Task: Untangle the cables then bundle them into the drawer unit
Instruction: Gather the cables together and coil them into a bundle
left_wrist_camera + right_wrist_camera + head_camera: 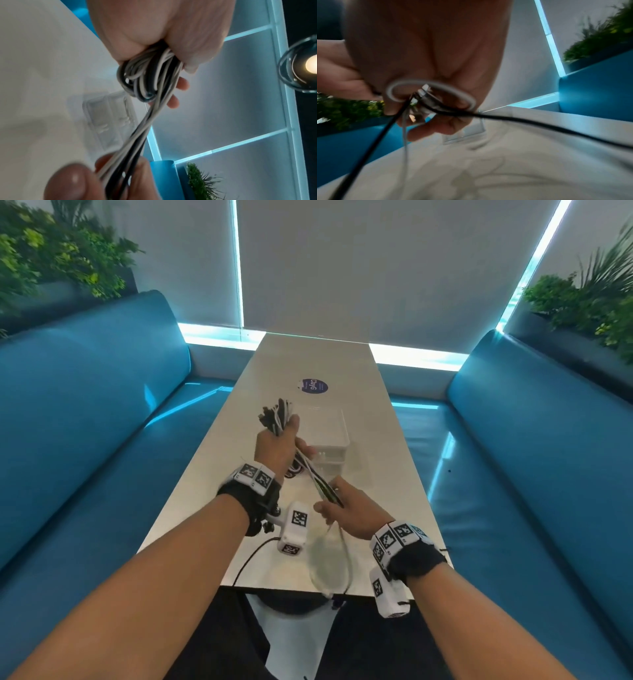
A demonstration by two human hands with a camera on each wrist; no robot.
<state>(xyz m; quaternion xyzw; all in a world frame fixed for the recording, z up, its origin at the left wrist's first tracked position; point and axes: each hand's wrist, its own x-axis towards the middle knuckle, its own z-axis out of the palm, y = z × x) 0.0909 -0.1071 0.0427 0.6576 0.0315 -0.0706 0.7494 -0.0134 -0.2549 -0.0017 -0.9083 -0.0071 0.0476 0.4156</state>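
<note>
My left hand (286, 440) is raised over the middle of the white table (383, 453) and grips a bundle of black and white cables (275, 416), their ends fanning out above the fist. In the left wrist view the cables (145, 79) loop under my curled fingers. A taut run of strands (317, 477) slopes down to my right hand (337, 506), which pinches it. In the right wrist view a white loop (460, 94) and a black cable (530, 121) leave that hand. The clear drawer unit (327, 440) stands just behind both hands.
Slack white cable (334, 563) hangs over the table's near edge, and a black lead (253, 556) trails there too. A round dark sticker (313, 386) lies farther back on the table. Blue benches (85, 412) flank both sides, with plants (51, 251) behind them.
</note>
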